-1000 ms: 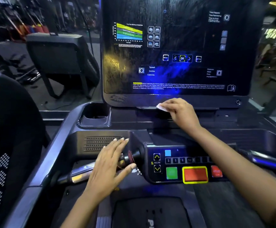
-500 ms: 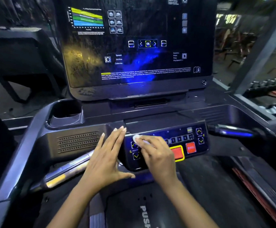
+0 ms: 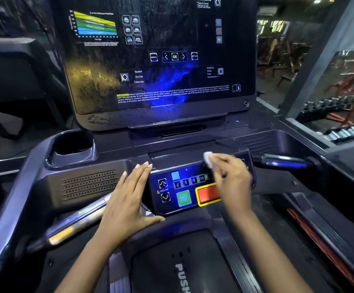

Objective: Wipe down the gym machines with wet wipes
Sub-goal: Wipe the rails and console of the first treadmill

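Observation:
I stand at a dark treadmill console with a tall black display [image 3: 163, 60] that shows wet streaks. Below it is a button panel [image 3: 182, 191] with green, red and number keys. My right hand [image 3: 231, 180] holds a small white wet wipe [image 3: 208, 159] against the panel's upper right part, covering part of the red button. My left hand [image 3: 129, 199] lies flat with straight fingers against the panel's left end, over the chrome left handlebar [image 3: 70, 227].
A cup holder [image 3: 74, 146] sits at the console's left. A right handlebar [image 3: 281, 162] with a blue glow sticks out beside the panel. A dumbbell rack [image 3: 345, 127] and red gym frames stand beyond the right side. Another machine is at far left.
My right hand came down from the display's lower edge to the button panel and swept the wipe from the panel's left side to its upper right. My left hand stayed in place.

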`<state>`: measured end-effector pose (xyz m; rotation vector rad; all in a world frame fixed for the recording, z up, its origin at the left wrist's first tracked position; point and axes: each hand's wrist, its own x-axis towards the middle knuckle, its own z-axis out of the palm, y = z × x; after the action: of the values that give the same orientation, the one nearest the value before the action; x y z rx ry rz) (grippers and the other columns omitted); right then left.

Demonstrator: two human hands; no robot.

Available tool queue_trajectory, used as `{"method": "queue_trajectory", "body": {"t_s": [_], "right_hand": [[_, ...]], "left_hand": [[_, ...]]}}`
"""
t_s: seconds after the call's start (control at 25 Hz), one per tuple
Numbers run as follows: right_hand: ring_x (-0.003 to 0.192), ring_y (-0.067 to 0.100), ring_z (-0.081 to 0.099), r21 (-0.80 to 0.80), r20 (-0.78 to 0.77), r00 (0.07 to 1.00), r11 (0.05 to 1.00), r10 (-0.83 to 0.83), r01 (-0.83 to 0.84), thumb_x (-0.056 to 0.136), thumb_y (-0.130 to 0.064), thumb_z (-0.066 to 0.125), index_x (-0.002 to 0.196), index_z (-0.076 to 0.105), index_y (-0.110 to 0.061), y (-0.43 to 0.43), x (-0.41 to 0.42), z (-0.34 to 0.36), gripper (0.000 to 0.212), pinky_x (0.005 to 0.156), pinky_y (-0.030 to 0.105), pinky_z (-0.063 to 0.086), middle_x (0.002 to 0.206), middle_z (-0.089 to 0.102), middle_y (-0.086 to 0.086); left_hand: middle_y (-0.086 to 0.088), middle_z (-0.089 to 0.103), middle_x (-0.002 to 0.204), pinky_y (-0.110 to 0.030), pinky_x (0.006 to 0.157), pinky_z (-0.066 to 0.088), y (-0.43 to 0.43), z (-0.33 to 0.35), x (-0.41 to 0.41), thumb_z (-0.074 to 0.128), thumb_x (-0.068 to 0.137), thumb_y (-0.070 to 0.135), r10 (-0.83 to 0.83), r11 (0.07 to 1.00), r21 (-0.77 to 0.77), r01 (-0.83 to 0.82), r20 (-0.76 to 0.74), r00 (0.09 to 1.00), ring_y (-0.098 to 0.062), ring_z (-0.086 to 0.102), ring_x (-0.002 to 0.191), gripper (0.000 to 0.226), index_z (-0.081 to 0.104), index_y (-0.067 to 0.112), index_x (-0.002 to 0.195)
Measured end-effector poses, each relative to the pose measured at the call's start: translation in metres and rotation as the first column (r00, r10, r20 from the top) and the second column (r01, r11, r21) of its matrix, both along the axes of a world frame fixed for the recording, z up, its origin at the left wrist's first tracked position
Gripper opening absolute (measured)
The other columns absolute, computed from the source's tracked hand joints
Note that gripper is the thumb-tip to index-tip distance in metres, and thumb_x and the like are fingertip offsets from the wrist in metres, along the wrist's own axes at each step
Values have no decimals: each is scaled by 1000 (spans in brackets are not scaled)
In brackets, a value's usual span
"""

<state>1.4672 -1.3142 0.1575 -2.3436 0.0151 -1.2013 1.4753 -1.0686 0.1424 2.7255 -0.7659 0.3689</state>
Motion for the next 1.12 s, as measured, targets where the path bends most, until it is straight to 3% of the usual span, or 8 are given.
{"method": "queue_trajectory", "body": {"t_s": [0.08, 0.16, 0.32, 0.44, 0.68, 0.84, 0.96, 1.12], "right_hand": [[85, 17, 62, -98, -18, 971, 966, 239, -240, 83, -7, 57, 99, 74, -15, 53, -6, -2, 24, 75, 25, 50, 96, 70, -1], [88, 15, 61, -153, -59, 941, 929, 332, -337, 83, -8, 56, 101, 72, -18, 82, -2, 1, 26, 72, 25, 50, 99, 69, -5], [91, 16, 63, -308, -93, 931, 880, 352, -363, 83, -7, 51, 104, 71, -17, 78, -1, -5, 31, 61, 28, 55, 101, 69, -4], [94, 14, 61, -383, -96, 898, 817, 429, -431, 87, -8, 52, 105, 70, -15, 69, -21, -21, 27, 68, 26, 54, 103, 68, -3], [96, 12, 59, -350, -105, 872, 803, 478, -483, 84, -2, 49, 100, 72, -14, 42, -44, -30, 31, 75, 25, 53, 102, 68, -2], [93, 16, 60, -202, -47, 945, 924, 322, -325, 81, 2, 56, 100, 73, -14, 37, 4, 6, 30, 74, 29, 52, 98, 69, -2], [92, 16, 60, -289, -81, 941, 896, 328, -337, 82, -2, 51, 102, 72, -15, 44, 0, -8, 31, 68, 29, 54, 99, 68, -2], [97, 11, 58, -298, -103, 912, 863, 397, -409, 89, -4, 46, 104, 71, -16, 41, -46, -48, 32, 72, 23, 52, 103, 67, -5]], "left_hand": [[-3, 29, 154, -33, 115, 10, 0, 1, -1, 48, 58, 80, 2, 1000, 2, -2, 0, 1000, -16, 23, 140, 117, 21, 11, 149], [-2, 28, 155, -32, 115, 9, -1, 1, -1, 50, 58, 78, -2, 1000, 0, 2, -1, 1000, -14, 21, 141, 116, 19, 12, 149], [1, 25, 156, -28, 116, 5, -1, 1, -1, 52, 58, 75, 0, 1000, -13, 0, -9, 1000, -12, 19, 143, 114, 17, 15, 149], [1, 22, 157, -28, 117, 4, 0, 1, -1, 54, 59, 74, 1, 1000, -4, -1, -8, 1000, -13, 19, 143, 115, 17, 14, 150], [0, 22, 157, -29, 117, 7, 0, 1, -3, 50, 60, 78, 11, 1000, 3, -11, 14, 1000, -15, 22, 143, 116, 17, 12, 151], [-1, 23, 156, -29, 117, 6, -1, 0, -1, 51, 59, 80, 7, 1000, 14, -7, 26, 1000, -16, 22, 143, 119, 16, 12, 151], [-1, 22, 157, -34, 117, 13, -1, 0, -1, 50, 59, 81, 8, 1000, 5, -8, 33, 999, -16, 22, 143, 119, 16, 13, 151], [-4, 27, 155, -37, 114, 18, -6, 2, -6, 49, 57, 82, 60, 998, 25, -62, 70, 996, -21, 26, 140, 120, 21, 12, 150]]}}
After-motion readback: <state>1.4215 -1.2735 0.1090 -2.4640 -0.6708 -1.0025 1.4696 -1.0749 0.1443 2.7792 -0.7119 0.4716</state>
